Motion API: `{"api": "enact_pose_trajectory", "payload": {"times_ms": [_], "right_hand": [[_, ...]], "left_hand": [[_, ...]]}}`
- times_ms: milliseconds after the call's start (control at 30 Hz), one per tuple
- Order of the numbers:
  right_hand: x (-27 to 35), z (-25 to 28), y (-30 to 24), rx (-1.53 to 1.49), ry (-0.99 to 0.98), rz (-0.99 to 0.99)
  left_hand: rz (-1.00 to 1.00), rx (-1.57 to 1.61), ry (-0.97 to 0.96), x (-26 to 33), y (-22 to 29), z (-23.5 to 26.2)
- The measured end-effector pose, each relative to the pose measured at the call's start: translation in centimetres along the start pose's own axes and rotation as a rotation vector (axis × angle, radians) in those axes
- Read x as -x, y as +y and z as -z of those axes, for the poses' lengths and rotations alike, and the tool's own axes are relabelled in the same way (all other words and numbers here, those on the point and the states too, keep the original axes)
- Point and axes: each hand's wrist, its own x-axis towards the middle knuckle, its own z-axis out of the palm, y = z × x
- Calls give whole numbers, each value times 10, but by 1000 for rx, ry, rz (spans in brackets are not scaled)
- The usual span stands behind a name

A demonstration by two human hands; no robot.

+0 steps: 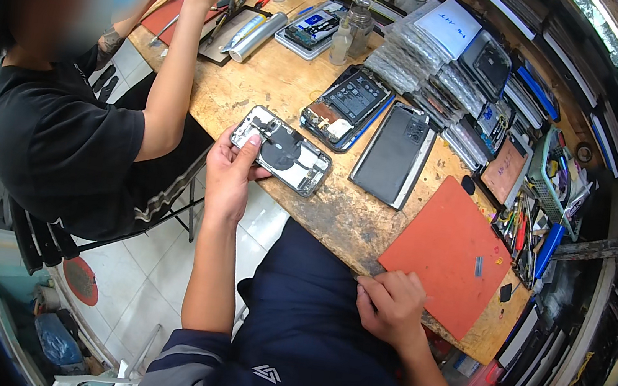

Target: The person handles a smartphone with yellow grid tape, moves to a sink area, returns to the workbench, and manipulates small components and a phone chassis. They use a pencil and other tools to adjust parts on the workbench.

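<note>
My left hand (234, 164) grips an opened phone housing (283, 151) by its left end, thumb on top and fingers beneath. The housing is held tilted just off the table's front edge, its inner side with a dark round patch facing up. My right hand (392, 300) rests curled at the front edge of the table, against an orange mat (448, 256). Its fingers are closed and nothing shows in them. Beyond the housing lies an opened phone with a dark battery (354, 94), and right of that a dark phone back panel (393, 153).
Stacks of bubble-wrapped parts (412, 47) fill the back right, with a green basket (547, 172) and screwdrivers (524, 235) farther right. Glass bottles (359, 26) stand at the back. A co-worker (77, 134) sits close on my left, hands over the table.
</note>
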Motion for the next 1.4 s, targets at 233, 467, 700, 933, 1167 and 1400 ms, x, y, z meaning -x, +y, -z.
{"api": "enact_pose_trajectory", "payload": {"times_ms": [233,467,700,933,1167,1400], "right_hand": [[0,-1,1,14,27,24],[7,-5,5,4,37,35],[3,-2,3,-13,44,46],[8,-4,4,6,17,28],[4,-1,2,24,27,55],[6,-4,3,33,34,48]], "left_hand": [[-30,-100,48,1,4,-8],[-66,-161,98,5,-1,-11],[-58,-150,86,5,5,-13],[-91,-137,70,3,1,-9],[-17,-135,80,2,4,-10],[-49,21,2,-56,22,32]]}}
